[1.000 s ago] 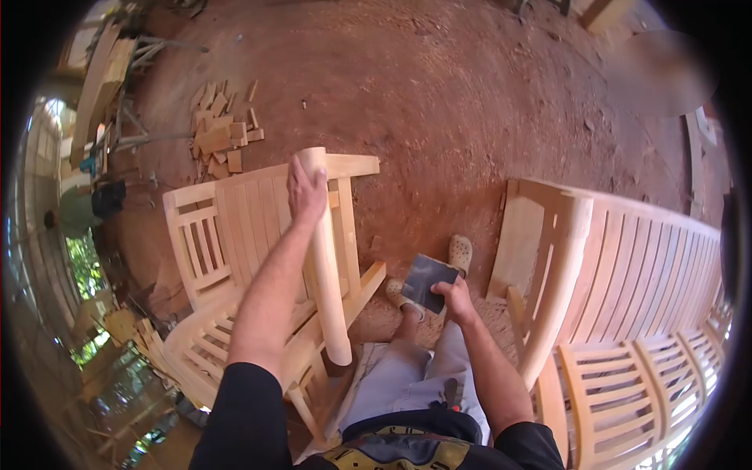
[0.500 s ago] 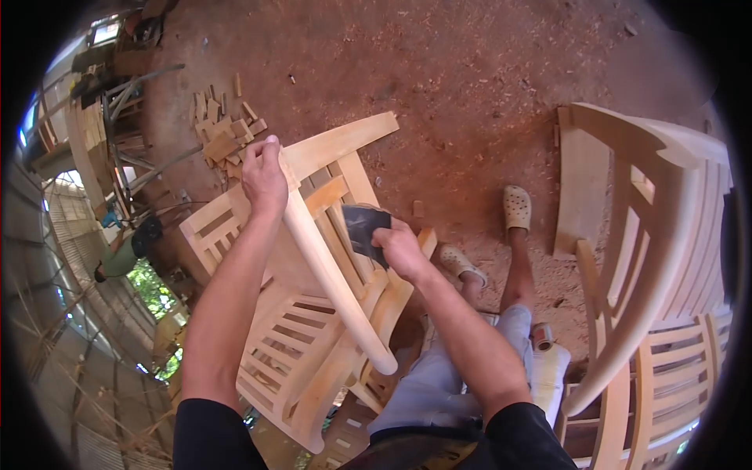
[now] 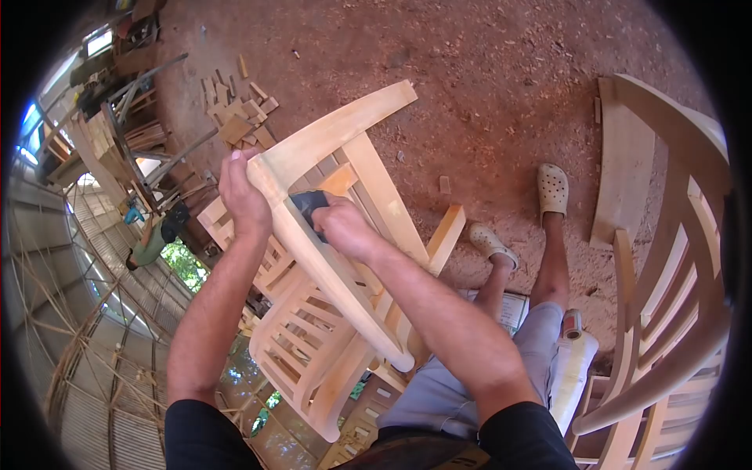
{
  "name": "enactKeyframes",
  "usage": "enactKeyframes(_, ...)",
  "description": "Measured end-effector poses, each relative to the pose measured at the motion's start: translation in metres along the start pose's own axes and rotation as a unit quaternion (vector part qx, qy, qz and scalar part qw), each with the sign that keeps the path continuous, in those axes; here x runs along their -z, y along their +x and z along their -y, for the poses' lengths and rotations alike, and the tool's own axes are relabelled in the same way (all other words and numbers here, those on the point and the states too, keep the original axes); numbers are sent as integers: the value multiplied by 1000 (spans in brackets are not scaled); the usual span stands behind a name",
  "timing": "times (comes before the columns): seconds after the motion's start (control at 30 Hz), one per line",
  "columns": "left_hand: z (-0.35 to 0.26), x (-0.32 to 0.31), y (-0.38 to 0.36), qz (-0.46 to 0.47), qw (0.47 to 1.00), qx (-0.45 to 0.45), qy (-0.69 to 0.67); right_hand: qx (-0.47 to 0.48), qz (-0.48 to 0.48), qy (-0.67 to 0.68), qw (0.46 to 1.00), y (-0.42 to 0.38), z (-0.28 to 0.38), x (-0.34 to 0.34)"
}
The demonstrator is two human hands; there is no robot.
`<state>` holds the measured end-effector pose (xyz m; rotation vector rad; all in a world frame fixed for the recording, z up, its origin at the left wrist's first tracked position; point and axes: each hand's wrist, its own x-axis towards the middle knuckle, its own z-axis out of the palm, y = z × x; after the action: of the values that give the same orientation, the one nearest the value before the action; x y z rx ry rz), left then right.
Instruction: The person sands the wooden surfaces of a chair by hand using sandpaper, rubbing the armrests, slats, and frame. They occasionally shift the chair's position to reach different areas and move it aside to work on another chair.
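Note:
A pale, unpainted wooden chair (image 3: 338,291) with slatted panels lies tipped over in front of me. My left hand (image 3: 245,200) is wrapped round the far end of its long rounded rail, by the joint with a curved wooden piece (image 3: 345,117). In my right hand (image 3: 345,227) is a dark sheet of sandpaper (image 3: 307,207), pinched between thumb and fingers. The sheet lies against the inner side of the rail, close to the joint. My palm and some fingers hide part of the sheet.
Another wooden chair (image 3: 689,129) stands at the right. Wood offcuts (image 3: 235,121) are piled on the dirt floor beyond my left hand. A small can (image 3: 573,323) sits beside my leg. A person (image 3: 149,247) is in the left background.
My right hand has moved the sandpaper up and left, from over the slats to the rail near my left hand. The left hand keeps its hold; the view has shifted slightly.

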<state>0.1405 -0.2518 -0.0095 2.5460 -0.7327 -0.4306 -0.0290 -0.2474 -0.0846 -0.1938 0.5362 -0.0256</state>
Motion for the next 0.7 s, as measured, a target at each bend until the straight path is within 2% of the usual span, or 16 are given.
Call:
enactKeyframes(0.1,2,-1,1,-11,1000,-11,7,70,-41,-4,997,8,-3,-23)
enactKeyframes(0.2,4,3,0,0,1000,-7,20,81,-86,-167,979,8,-2,-32)
enactKeyframes(0.3,1,1,1,8,1000,8,9,101,-87,-146,980,-4,3,-35)
enactKeyframes(0.4,-4,0,-2,-2,1000,-4,19,34,-75,-106,991,-1,19,-30)
enactKeyframes(0.5,-5,-2,-4,-7,1000,-7,12,103,-89,-123,983,-6,0,-31)
enactKeyframes(0.7,-3,-2,-2,-10,1000,2,10,49,-60,-58,995,-1,16,-27)
